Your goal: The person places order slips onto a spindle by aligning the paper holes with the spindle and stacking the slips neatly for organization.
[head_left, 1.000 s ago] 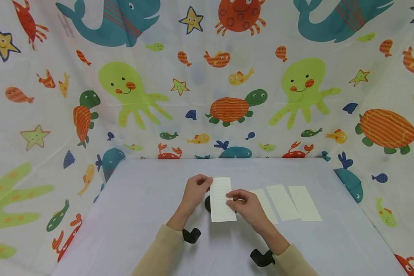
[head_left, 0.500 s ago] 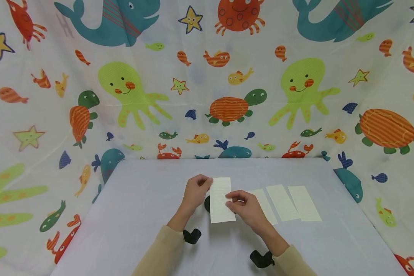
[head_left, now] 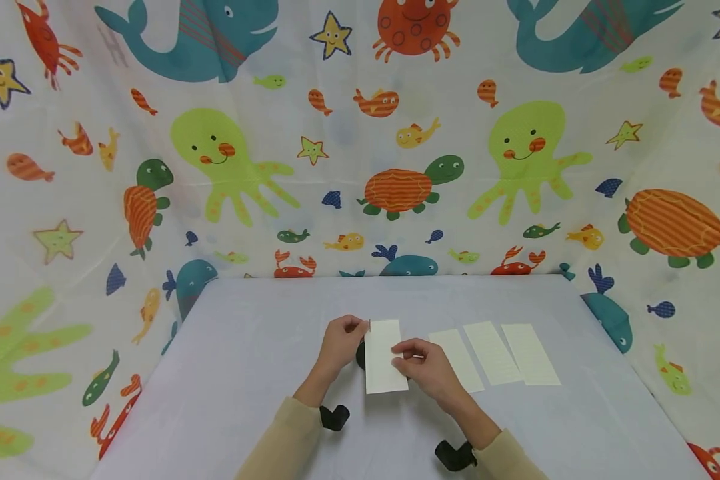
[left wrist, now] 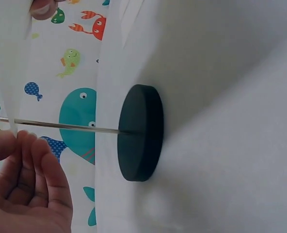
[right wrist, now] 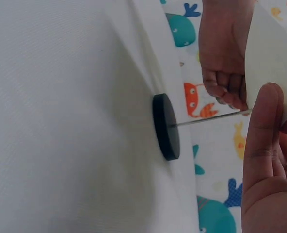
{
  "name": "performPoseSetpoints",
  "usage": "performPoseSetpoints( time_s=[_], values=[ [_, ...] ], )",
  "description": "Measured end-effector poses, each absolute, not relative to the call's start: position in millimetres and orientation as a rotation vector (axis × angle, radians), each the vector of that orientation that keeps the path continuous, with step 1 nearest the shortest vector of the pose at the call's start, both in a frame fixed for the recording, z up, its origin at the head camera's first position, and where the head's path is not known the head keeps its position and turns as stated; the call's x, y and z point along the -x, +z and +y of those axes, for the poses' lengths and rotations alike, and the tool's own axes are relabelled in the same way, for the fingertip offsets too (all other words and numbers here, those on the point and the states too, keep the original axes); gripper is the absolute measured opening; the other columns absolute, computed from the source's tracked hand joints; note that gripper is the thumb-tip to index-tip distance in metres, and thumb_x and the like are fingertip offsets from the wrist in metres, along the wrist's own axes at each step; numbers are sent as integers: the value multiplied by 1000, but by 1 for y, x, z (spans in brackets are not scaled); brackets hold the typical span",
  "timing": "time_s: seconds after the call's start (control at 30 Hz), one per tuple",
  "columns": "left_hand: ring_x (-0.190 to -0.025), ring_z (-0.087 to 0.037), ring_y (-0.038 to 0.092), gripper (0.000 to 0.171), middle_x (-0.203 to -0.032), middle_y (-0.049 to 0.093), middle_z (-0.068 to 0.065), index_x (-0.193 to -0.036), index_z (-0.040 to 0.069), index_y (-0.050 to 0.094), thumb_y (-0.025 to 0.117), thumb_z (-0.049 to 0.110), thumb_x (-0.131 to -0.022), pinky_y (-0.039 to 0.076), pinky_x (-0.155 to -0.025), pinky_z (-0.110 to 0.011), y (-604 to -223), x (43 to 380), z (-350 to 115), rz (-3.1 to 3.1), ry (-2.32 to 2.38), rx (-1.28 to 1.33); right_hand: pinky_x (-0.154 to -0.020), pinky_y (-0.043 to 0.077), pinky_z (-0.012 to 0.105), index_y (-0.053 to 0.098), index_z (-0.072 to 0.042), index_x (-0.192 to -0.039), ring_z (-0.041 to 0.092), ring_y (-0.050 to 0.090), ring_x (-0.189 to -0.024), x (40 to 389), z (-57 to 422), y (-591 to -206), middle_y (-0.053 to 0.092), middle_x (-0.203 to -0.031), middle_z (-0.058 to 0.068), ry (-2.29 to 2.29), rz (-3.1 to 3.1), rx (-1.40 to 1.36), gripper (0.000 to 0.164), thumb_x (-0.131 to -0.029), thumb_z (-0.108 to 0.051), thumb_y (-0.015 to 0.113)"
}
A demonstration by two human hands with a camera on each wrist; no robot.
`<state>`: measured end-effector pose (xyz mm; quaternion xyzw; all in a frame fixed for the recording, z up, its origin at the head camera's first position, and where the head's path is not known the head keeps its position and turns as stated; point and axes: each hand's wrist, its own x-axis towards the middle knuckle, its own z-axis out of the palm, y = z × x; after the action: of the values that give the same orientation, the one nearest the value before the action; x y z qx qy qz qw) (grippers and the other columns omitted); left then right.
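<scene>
My left hand (head_left: 339, 343) pinches the upper left edge of a cream paper slip (head_left: 385, 360) between thumb and fingertips. On the opposite side, my right hand (head_left: 426, 367) pinches the slip's right edge. Beneath the slip stands a paper spike, its round black base (left wrist: 138, 133) flat on the table and its thin metal rod (left wrist: 66, 125) upright. In the left wrist view the rod crosses the paper's edge by my left fingertips and runs on beyond it. From the head, the slip hides most of the spike, and a bit of rod shows at its upper left corner.
Three more ruled slips lie to the right on the white table: a left one (head_left: 457, 360), a middle one (head_left: 493, 353) and a right one (head_left: 531, 355). Behind the table hangs a curtain (head_left: 336, 220) printed with sea animals.
Both hands have moved the slip slightly down in the head view, and its ruled lines no longer show there. A bit of rod now appears at its upper left corner.
</scene>
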<state>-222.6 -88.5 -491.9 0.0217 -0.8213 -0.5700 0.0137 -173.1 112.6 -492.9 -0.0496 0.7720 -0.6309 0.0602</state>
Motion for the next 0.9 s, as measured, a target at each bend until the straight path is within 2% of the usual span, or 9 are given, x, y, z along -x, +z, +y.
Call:
performPoseSetpoints(
  time_s=[0.33, 0.9],
  values=[
    [-79, -18, 56, 17, -85, 63, -4, -99, 5, 72, 66, 21, -98, 48, -67, -30, -506, 227, -89, -2605, -1726, -90, -58, 44, 24, 72, -4, -107, 15, 53, -67, 175, 114, -504, 53, -89, 6, -1824, 2334, 202, 21, -88, -10, 78],
    [-70, -15, 53, 10, -76, 60, 0, -87, 7, 69, 69, 15, -94, 45, -62, -30, -528, 230, -90, -2730, -1476, 20, -53, 49, 27, 70, 0, -103, 14, 59, -60, 169, 112, -519, 56, -76, 2, -1624, 2428, 364, 21, -83, -1, 75]
  ],
)
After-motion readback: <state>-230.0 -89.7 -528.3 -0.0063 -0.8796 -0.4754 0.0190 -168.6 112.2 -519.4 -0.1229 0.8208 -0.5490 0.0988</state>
